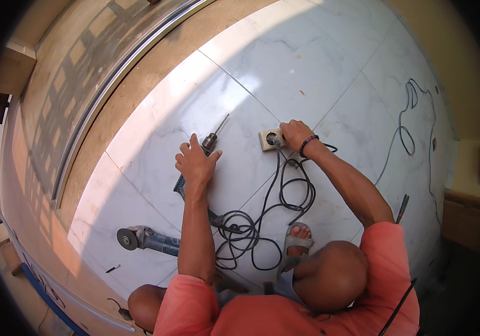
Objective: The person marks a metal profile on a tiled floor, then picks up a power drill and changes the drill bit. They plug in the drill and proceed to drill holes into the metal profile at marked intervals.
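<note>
A power drill (179, 186) with a long bit (223, 123) in its chuck lies on the tiles, pointing away from me. My left hand (195, 162) is over the drill, fingers spread apart, covering much of its body; whether they touch it is unclear. To the right, a beige socket box (263, 141) sits on the floor with a round outlet showing. My right hand (297, 135) has its fingers closed on the box's right end and hides that part. Black cables (276, 185) run from the box toward me in loose loops.
An angle grinder (149, 239) lies left of my left forearm, with a pen-like stick (113, 269) near it. Thin wire (401, 131) trails over the tiles on the right. A metal door track (111, 84) curves along the left. My sandalled foot (298, 238) is close to the cable loops.
</note>
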Available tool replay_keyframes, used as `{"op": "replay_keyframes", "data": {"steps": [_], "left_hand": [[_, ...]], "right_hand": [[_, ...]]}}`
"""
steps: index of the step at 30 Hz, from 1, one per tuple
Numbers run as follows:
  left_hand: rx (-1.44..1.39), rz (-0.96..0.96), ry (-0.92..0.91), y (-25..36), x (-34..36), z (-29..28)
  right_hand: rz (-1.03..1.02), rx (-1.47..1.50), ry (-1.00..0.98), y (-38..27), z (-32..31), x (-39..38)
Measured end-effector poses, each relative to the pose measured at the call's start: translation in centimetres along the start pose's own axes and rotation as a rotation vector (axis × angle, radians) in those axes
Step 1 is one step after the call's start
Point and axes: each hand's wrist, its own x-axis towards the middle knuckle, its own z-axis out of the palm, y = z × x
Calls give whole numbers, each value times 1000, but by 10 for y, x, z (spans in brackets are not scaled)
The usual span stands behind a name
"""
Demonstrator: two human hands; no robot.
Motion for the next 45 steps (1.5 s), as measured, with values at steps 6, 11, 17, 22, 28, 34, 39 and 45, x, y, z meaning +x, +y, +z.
{"op": "replay_keyframes", "data": {"steps": [6, 11, 17, 22, 28, 34, 39, 45], "left_hand": [[55, -67, -147, -38, 4, 14], [-48, -67, -180, -31, 22, 5], [-514, -115, -107, -61, 3, -33], [-1346, 199, 0, -15, -84, -163], [-1600, 441, 25, 41, -219, -344], [-1879, 542, -38, 45, -298, -486], [-2302, 241, -241, 45, -327, -574], [-2491, 425, -338, 16, -347, -707]], "right_hand": [[-45, -44, -3, -12, -5, 9], [40, -26, -19, 11, 2, 1], [-61, 373, 225, -23, -54, -51], [-90, 820, 9, -90, -175, -112], [-129, 1560, -526, -197, -309, -201], [-103, 1774, -479, -251, -443, -290], [-236, 1307, 329, -333, -575, -319], [-451, 1117, 379, -414, -706, -344]]}}
